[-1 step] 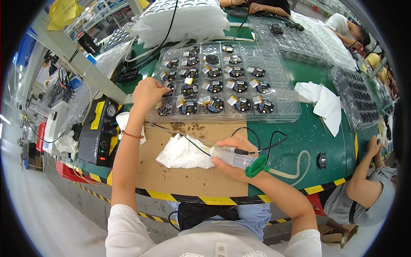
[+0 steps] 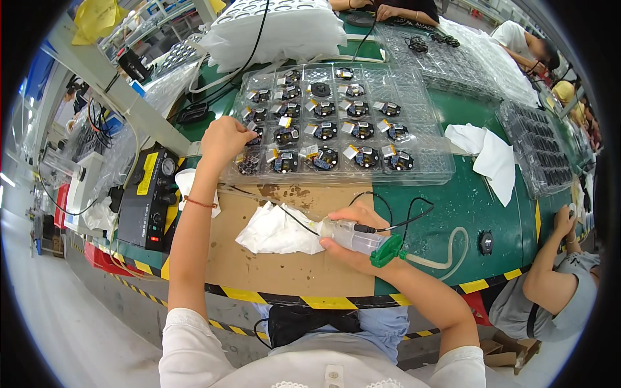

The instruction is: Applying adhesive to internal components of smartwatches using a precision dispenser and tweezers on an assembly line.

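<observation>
Fingers bent together, my left hand (image 2: 225, 141) is at the left side of a clear plastic tray (image 2: 414, 171). Its fingertips pinch a small round circuit board (image 2: 258, 137), partly hidden by them. Similar boards (image 2: 323, 158) with silvery battery pouches sit in several tray pockets. My right hand (image 2: 352, 258) is wrapped round a clear dispensing syringe (image 2: 365, 242), which lies tilted over the cardboard. A green cap (image 2: 387, 251) and a clear hose (image 2: 433, 264) are at the syringe's rear end. Beside its front end lies a crumpled white tissue (image 2: 278, 229).
A black dispenser box (image 2: 143, 200) with a gauge stands left. Brown cardboard (image 2: 259, 275) covers the near bench, edged with striped tape. White cloths (image 2: 495, 165), a black round part (image 2: 486, 242) and a dark-filled tray (image 2: 540, 149) lie right. Co-workers sit at the far side and right.
</observation>
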### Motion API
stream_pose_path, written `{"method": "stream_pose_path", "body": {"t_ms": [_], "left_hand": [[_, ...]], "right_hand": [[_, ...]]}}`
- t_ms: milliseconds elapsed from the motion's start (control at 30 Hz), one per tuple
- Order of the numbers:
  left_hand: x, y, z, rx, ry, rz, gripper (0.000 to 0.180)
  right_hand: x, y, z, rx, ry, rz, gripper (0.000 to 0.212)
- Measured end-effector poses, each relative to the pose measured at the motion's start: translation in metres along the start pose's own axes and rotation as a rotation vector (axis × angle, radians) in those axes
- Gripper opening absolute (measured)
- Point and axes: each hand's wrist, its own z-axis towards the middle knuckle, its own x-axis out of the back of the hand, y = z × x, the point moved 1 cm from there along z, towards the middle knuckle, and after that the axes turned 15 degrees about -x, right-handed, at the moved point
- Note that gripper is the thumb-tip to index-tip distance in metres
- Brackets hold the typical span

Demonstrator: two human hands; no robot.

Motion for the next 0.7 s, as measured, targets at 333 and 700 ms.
{"method": "stream_pose_path", "body": {"t_ms": [333,700], "left_hand": [[-0.003,-0.016,-0.002,-0.279,0.261,-0.101,0.026],[-0.005,-0.022,-0.016,-0.266,0.263,-0.226,0.03]], "right_hand": [[-0.001,-0.001,0.001,0.01,0.016,0.028,0.039],[-0.001,-0.002,0.002,0.005,-0.003,0.038,0.039]]}}
